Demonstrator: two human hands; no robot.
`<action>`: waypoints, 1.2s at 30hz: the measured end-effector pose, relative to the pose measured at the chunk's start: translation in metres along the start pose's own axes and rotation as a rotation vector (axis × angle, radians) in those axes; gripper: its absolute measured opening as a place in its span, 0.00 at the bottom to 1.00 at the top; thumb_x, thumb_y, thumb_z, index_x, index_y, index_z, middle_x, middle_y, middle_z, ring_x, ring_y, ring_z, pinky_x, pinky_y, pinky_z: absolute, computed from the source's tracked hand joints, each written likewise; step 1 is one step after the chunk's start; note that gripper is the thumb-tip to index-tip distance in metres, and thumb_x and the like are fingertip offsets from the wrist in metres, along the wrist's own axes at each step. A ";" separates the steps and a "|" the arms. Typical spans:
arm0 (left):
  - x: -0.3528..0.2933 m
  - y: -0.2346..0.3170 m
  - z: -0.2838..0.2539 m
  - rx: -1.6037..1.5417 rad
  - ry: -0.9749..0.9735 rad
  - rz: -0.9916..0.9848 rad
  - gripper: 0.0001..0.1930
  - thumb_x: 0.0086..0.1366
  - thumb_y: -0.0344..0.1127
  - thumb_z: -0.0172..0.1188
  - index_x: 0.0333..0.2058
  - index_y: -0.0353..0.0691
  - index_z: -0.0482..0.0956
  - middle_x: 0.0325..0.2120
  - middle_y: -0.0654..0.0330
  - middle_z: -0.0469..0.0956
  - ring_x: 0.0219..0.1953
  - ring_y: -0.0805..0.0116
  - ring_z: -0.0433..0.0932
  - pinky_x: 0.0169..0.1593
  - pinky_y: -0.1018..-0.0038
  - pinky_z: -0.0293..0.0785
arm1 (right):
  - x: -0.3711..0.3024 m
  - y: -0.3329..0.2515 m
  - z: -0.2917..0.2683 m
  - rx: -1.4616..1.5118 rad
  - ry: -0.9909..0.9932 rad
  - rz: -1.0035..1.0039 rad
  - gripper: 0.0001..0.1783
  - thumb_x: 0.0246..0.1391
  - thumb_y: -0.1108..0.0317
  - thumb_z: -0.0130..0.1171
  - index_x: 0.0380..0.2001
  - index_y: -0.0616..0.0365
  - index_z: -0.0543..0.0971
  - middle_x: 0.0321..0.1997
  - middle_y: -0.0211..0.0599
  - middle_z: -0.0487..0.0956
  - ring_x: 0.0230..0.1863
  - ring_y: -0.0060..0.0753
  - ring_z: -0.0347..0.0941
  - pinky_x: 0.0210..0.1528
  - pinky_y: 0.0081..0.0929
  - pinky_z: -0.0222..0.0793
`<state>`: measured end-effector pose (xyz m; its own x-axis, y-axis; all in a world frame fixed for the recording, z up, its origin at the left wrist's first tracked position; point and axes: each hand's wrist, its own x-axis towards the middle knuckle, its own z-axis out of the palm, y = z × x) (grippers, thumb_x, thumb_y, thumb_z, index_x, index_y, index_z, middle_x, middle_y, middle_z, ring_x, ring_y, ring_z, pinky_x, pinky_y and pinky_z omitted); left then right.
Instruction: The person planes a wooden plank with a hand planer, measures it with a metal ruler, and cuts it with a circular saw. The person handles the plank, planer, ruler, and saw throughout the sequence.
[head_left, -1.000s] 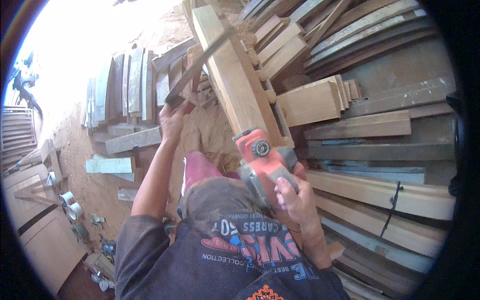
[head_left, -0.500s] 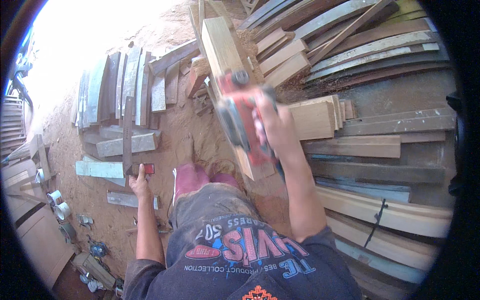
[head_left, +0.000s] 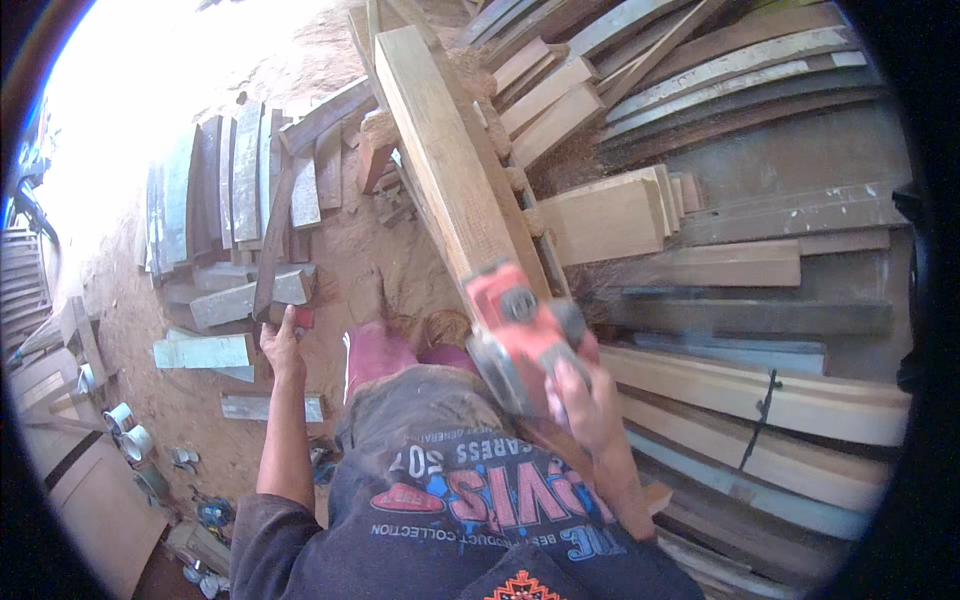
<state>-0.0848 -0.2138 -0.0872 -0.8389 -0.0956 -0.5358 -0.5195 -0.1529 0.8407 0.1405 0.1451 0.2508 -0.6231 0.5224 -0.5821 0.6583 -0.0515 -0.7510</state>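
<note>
The right hand [head_left: 588,408] is gripping a red-and-grey handheld power planer [head_left: 518,328] at the near end of a long, squared, pale-wood beam [head_left: 440,160], the left hand [head_left: 283,350] is holding a dark, long-bladed square [head_left: 275,235] left of that beam, and planing is seemingly underway, the remainder unclear.

Right hand [head_left: 588,402] gripping apparent red planer [head_left: 532,336], left hand [head_left: 283,346] holding square [head_left: 274,235]

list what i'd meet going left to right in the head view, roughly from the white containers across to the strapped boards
white containers → pale blue board → left hand → planer → strapped boards
</note>
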 end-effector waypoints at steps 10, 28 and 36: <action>-0.019 -0.033 0.003 0.076 0.063 -0.154 0.14 0.72 0.36 0.73 0.52 0.46 0.82 0.46 0.68 0.84 0.44 0.73 0.83 0.41 0.69 0.81 | 0.019 -0.006 0.006 0.134 0.025 0.067 0.25 0.75 0.47 0.58 0.29 0.57 0.79 0.22 0.18 0.72 0.22 0.10 0.66 0.23 0.19 0.61; 0.042 -0.011 -0.046 -0.069 0.279 -0.181 0.17 0.72 0.35 0.73 0.55 0.43 0.80 0.47 0.63 0.84 0.43 0.67 0.85 0.43 0.66 0.84 | 0.331 -0.233 0.103 0.131 -0.120 -0.271 0.33 0.71 0.37 0.57 0.38 0.62 0.85 0.22 0.21 0.70 0.18 0.14 0.64 0.18 0.21 0.59; 0.032 -0.002 -0.075 0.032 0.332 -0.264 0.17 0.74 0.35 0.69 0.59 0.46 0.78 0.50 0.64 0.83 0.48 0.65 0.85 0.48 0.61 0.85 | 0.397 -0.286 0.131 0.099 -0.070 -0.311 0.32 0.70 0.39 0.56 0.40 0.61 0.87 0.21 0.23 0.71 0.18 0.18 0.65 0.19 0.25 0.62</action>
<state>-0.0991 -0.2903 -0.1118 -0.5813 -0.3702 -0.7246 -0.7186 -0.1842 0.6706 -0.3503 0.2558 0.1941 -0.8175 0.4662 -0.3381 0.3901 0.0163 -0.9206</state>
